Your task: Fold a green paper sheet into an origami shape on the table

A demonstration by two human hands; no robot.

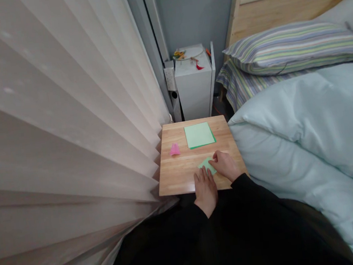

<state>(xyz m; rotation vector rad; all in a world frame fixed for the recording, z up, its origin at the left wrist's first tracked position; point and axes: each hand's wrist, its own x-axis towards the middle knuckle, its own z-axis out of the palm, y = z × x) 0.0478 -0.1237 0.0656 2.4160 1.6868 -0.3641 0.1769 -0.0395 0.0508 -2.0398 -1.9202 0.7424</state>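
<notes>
- Light green, thin angular paper piece (205,162): lies on the near half of a smooth, blond wooden desk (175,176) with banded grain, right of its middle; its fold lines are too small to make out.
- Left hand (205,191): flattened, fingers straight and close together, the tips resting on the near edge of the paper piece without grasping it.
- Right hand (226,165): narrowed to a pinch, thumb and forefinger holding the paper piece by its right-hand edge.
- Pale green square sheet (199,135): flat toward the desk's far edge, a deeper green sheet (214,139) peeking out beneath.
- Bright pink paper shape (174,149): creased, roughly trapezoid, left of the squares.
- Off-white pleated curtain (74,101): left of the desk; a glossy pale blue quilt (317,133), softly rumpled, lies right.
</notes>
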